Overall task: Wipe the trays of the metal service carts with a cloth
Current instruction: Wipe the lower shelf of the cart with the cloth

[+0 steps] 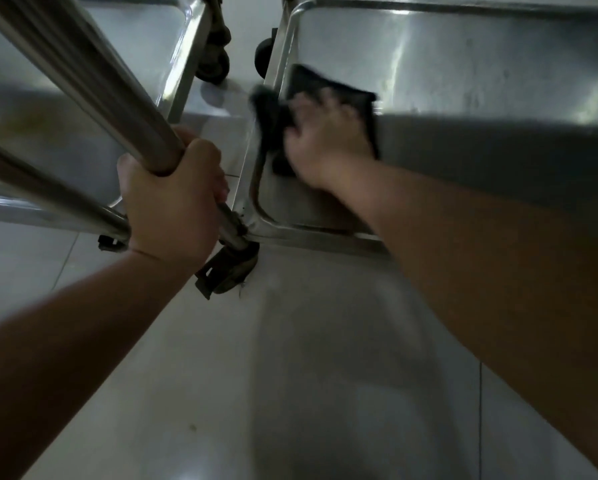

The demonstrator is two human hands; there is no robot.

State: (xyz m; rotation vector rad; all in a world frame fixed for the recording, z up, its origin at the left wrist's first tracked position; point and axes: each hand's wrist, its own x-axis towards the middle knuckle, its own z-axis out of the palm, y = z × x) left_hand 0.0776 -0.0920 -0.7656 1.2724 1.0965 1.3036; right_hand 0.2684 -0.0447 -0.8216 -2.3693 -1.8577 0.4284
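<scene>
The dark cloth (328, 98) lies in the upper middle of the frame, spread on the floor of the low metal tray (463, 64) near that tray's left rim, with one bunched end draped over the rim toward the gap between the two carts. The right hand (321, 140) lies on top of it, fingers spread and pressing it flat against the steel; the hand is blurred, so the exact lie of each finger cannot be told. From that hand the unwiped run of the tray stretches toward the right and upper right of the frame, its long axis lying roughly across the picture, so the next stroke most likely carries the cloth away from the left rim along that length. The right hand is the nearer one by far. The left hand (172, 202), in the middle left, is wrapped tight around an upright steel post (93, 81) of the neighbouring cart, apparently as a brace. That cart's own tray (145, 39) shows in the upper left, black castor wheels (217, 64) stand between the carts, and pale floor tiles (290, 375) fill the lower frame.
</scene>
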